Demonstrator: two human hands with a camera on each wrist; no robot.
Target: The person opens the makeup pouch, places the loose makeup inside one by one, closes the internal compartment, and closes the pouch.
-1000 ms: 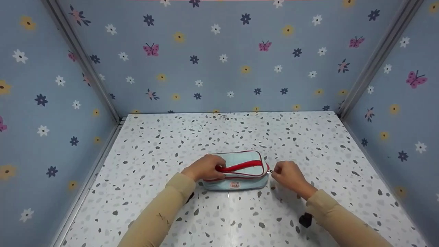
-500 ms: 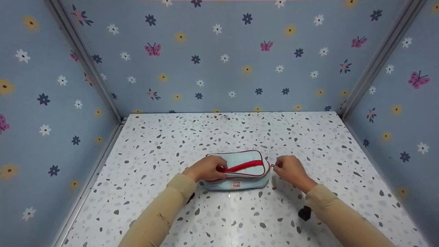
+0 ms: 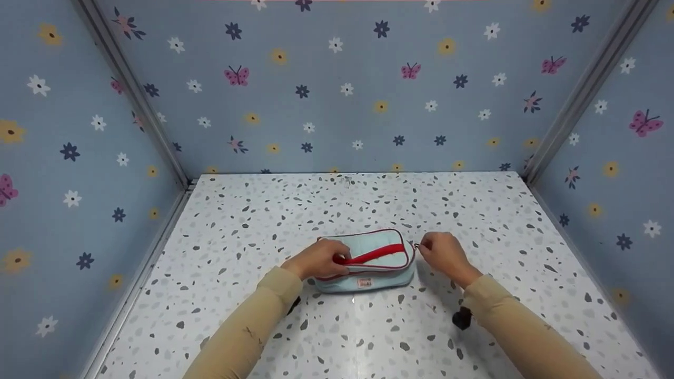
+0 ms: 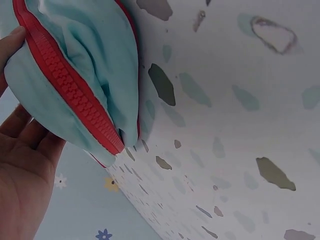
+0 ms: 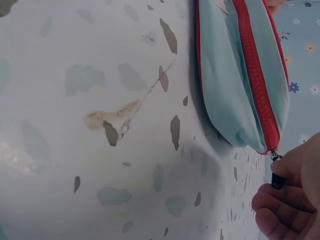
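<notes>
A light blue zippered pouch (image 3: 363,242) with red piping lies on the speckled table, a red strap (image 3: 380,253) across its top and a small label on its front. My left hand (image 3: 322,258) grips the pouch's left end, thumb in front and fingers over the top. In the left wrist view, the red zipper (image 4: 67,82) has its teeth meshed along the visible stretch. At the pouch's right end, my right hand (image 3: 443,255) pinches the black zipper pull (image 5: 276,176) between thumb and finger. The meshed zipper runs up to the slider there.
The white speckled table (image 3: 253,210) carries the pouch near its middle. Blue flowered panels (image 3: 337,95) stand at the back and both sides, with grey metal posts (image 3: 568,105) in the corners. A black piece (image 3: 462,318) shows beside the right sleeve.
My right hand has moved a little away from me, taking the zipper pull round the pouch's right end toward the back. My left hand keeps its grip at the left end.
</notes>
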